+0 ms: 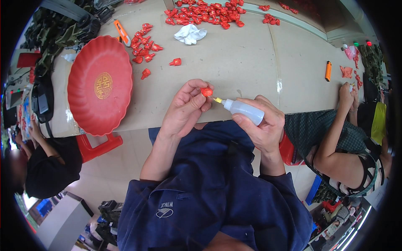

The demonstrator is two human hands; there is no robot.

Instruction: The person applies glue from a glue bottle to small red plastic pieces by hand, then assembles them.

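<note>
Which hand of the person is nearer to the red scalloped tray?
Left. The left hand is to the right of the red scalloped tray, not touching; the right hand is farther right.

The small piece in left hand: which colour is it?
The small piece is red, clearest in head view.

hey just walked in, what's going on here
A person holds a small red piece in the left hand and a squeeze bottle in the right hand. The bottle's yellow tip points at the piece; whether it touches is too fine to tell. More red pieces lie loose on the table, many toward the far edge, near a white cloth. A red tray sits to the person's left.
</note>
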